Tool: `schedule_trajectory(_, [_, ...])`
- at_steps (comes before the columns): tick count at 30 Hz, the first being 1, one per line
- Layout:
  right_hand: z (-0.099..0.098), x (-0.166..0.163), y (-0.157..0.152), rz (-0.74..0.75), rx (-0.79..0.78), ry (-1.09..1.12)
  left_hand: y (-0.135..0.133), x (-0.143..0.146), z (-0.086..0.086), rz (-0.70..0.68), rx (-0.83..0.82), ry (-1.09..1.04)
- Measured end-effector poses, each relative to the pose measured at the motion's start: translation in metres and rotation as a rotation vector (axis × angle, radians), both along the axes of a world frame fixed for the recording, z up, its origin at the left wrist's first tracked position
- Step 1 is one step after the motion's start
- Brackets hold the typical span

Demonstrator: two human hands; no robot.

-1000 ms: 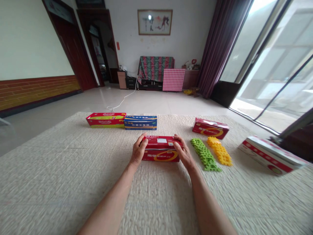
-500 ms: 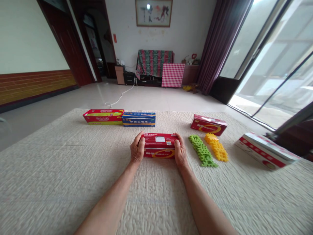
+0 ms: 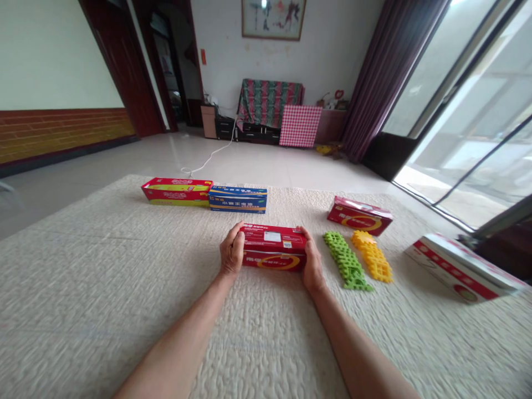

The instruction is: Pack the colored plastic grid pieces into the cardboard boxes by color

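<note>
A red cardboard box (image 3: 272,252) with white and yellow print lies lengthwise in front of me, a pale label on its top face. My left hand (image 3: 231,250) is closed around its left end, thumb on the near edge. At the opposite end my right hand (image 3: 311,259) grips the box, its fingers over the far corner. Whether the box rests on the quilted cover or is just above it, I cannot tell. Right of my right hand lie a green plastic lattice strip (image 3: 346,260) and a yellow one (image 3: 371,256).
Farther off to the left, a red and lime box (image 3: 178,192) and a blue box (image 3: 238,200) stand end to end. Behind the strips is another red box (image 3: 361,215). A white and red box (image 3: 465,269) sits at far right. Everything stands on a cream quilted cover (image 3: 103,266).
My view has tilted and shifted slightly. Both hands still hold the red box; my right hand sits a little lower along its right end.
</note>
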State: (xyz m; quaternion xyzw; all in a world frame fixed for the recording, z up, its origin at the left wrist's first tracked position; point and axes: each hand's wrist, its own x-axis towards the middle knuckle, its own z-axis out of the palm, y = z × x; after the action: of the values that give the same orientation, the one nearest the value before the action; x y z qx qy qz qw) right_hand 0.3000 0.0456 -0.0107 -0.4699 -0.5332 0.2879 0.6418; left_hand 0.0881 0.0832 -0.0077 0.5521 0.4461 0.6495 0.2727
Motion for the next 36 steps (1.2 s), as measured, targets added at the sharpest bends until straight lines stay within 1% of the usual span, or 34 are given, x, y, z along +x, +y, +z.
schedule_trajectory(4, [0.003, -0.002, -0.007, 0.077, 0.015, -0.096, 0.005, -0.005, -0.001, 0.020, 0.017, -0.009])
schedule_trajectory(9, [0.007, -0.006, -0.010, 0.133, 0.008, -0.136, 0.011, -0.011, -0.001, 0.050, 0.005, -0.005])
schedule_trajectory(14, [0.009, -0.007, -0.009, 0.123, 0.012, -0.124, 0.010, -0.012, -0.001, 0.052, 0.006, -0.004])
schedule_trajectory(22, [0.000, -0.007, -0.004, 0.164, 0.042, -0.080, 0.013, -0.012, -0.006, 0.074, 0.020, 0.041])
schedule_trajectory(31, [-0.003, -0.007, -0.006, 0.201, 0.024, -0.074, 0.013, -0.013, -0.005, 0.062, 0.013, 0.033])
schedule_trajectory(36, [-0.002, -0.007, -0.005, 0.169, 0.015, -0.101, 0.015, -0.013, -0.006, 0.053, 0.013, 0.016])
